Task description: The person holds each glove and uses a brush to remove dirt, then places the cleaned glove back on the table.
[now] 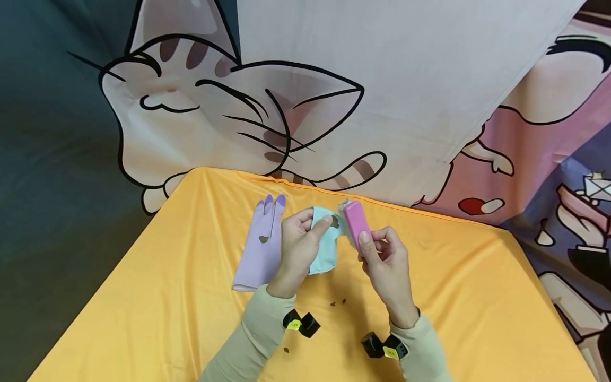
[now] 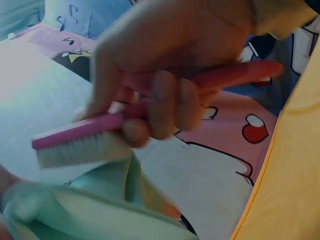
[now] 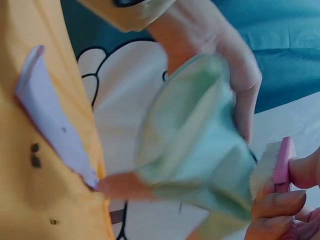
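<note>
My left hand (image 1: 297,246) holds up a limp, mint-coloured piece (image 1: 326,253), thumb on its front beside a brown spot; whether it is a glove or a cloth I cannot tell. In the right wrist view the mint piece (image 3: 200,135) looks folded, with a loose opening. My right hand (image 1: 387,265) grips a pink brush (image 1: 357,220) by its handle, fingers curled round it. White bristles face the mint piece, at its right edge; in the left wrist view the brush (image 2: 80,132) sits just above it. Flat on the table lies a lilac glove (image 1: 258,260) with a brown spot.
Small brown bits (image 1: 333,304) are scattered on the yellow tablecloth (image 1: 167,297) near me. Behind the table's far edge hangs a cartoon cat backdrop (image 1: 305,127), with a pink printed one (image 1: 525,159) at the right. Both wrists carry small black cameras (image 1: 309,324).
</note>
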`<state>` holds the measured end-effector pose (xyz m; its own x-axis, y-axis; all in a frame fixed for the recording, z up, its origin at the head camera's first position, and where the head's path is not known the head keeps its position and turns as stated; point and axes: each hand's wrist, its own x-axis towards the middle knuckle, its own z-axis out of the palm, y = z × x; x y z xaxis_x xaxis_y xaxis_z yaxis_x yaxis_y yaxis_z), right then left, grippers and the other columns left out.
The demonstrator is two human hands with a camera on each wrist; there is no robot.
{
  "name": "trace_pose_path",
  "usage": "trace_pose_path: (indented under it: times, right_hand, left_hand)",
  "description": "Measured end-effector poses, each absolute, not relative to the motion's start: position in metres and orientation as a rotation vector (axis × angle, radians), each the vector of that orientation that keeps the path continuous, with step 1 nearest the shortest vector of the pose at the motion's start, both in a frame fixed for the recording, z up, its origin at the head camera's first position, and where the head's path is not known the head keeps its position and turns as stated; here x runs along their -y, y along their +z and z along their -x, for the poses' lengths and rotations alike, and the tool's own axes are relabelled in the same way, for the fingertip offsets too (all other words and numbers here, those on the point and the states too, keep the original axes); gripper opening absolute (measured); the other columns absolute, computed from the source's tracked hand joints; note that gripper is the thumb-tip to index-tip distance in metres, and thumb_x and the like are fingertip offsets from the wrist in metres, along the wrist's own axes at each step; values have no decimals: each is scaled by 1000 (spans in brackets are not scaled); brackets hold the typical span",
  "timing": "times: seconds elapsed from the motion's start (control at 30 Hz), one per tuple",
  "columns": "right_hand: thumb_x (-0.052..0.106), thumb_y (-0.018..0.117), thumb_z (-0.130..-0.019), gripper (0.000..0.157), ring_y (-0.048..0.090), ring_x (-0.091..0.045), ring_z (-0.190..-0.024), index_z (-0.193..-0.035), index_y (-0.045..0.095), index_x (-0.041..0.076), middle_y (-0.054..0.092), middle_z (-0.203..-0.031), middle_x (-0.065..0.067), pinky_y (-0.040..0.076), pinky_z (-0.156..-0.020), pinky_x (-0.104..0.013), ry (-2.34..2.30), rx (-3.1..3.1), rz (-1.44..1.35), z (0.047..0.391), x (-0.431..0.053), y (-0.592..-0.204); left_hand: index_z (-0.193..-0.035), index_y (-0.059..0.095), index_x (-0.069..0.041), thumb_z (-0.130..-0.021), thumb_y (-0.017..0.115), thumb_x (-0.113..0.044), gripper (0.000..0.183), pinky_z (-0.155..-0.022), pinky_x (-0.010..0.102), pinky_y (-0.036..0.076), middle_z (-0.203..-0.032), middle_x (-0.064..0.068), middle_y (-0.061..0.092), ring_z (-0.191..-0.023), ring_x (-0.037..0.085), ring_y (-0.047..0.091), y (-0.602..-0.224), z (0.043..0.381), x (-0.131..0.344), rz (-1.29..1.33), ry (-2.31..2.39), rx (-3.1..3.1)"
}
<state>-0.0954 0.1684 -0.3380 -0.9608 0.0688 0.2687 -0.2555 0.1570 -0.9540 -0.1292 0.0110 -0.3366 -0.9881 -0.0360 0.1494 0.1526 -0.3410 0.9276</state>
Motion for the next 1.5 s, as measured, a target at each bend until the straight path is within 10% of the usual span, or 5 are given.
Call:
trace_pose_path:
  times: [0.3,0.63,1.07,1.5]
  right_hand:
    - [19,55,-92,22,48,-16,-48,-93,48,-2,56,-64,-14,38,-39,-23,1896,2137,-176,98,-159,-328]
    - [22,56,-92,22,50,-16,-49,-91,48,2,56,-65,-14,41,-42,-25,1821,2310,-156,93,-159,-333]
    - [29,59,-90,28,46,-16,-47,-90,49,4,54,-64,-20,36,-39,-23,1915,2388,-120,92,-159,-339]
    - [17,58,-90,22,40,-17,-36,-90,47,-2,57,-61,-15,33,-30,-29,2029,2022,-231,93,-155,-331]
  left_hand:
    - [-96,62,12,-89,55,-1,16,-62,51,52,-79,30,64,-71,45,62,-313,115,-13,367,-2395,1931]
    - [-95,67,4,-85,60,-1,13,-47,29,51,-65,23,63,-53,29,63,-335,125,-11,258,-2385,1859]
    - [-105,57,-2,-82,56,6,24,-50,31,52,-73,21,66,-57,23,64,-341,132,-6,172,-2390,1710]
    - [-96,58,8,-86,57,2,12,-53,43,53,-75,30,64,-61,42,62,-310,119,-7,442,-2370,1995]
